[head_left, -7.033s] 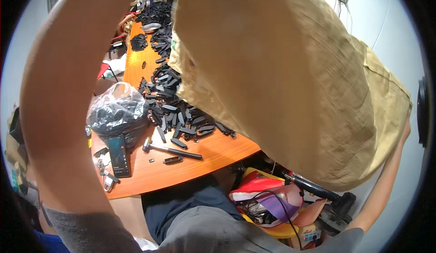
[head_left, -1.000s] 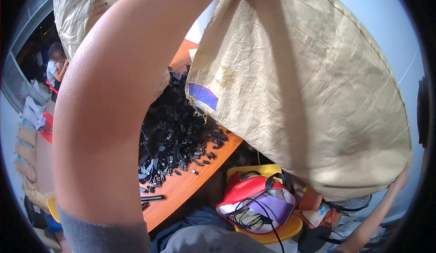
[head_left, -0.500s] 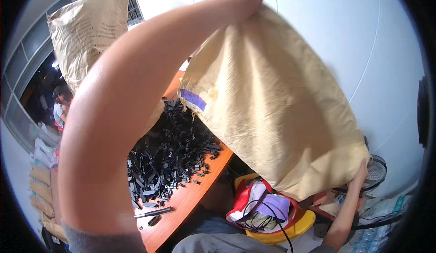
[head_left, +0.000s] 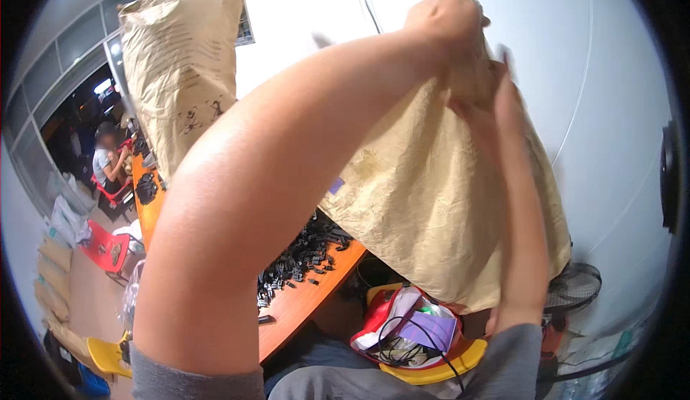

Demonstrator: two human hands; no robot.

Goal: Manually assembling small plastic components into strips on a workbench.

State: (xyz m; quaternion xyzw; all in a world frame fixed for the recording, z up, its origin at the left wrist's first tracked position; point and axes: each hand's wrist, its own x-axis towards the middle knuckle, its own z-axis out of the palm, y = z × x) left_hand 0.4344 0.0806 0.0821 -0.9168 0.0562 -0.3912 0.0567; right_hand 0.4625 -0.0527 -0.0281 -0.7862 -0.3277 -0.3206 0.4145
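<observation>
My left hand [head_left: 447, 25] is raised high, its fingers closed on the gathered upper end of a large tan paper sack [head_left: 424, 213]. The sack hangs down at a slant and widens toward its lower edge. Close below the left hand, my right hand [head_left: 492, 109] is against the upper part of the sack. Its thumb and fingers are spread apart, slightly smeared by motion. Small black plastic parts [head_left: 305, 253] lie heaped on an orange-brown table [head_left: 316, 296], partly hidden behind my left forearm and the sack.
A second upright tan sack [head_left: 183, 62] stands at the far left. Below, a yellow chair [head_left: 471, 360] bears a red and white bag [head_left: 370, 335] with black cable. A fan [head_left: 578, 285] is at right. A person [head_left: 109, 159] sits far left near a red chair [head_left: 108, 249].
My right hand has left the sack's lower right corner and come up near the left hand. The left hand has shifted right and slightly down, still gripping the sack.
</observation>
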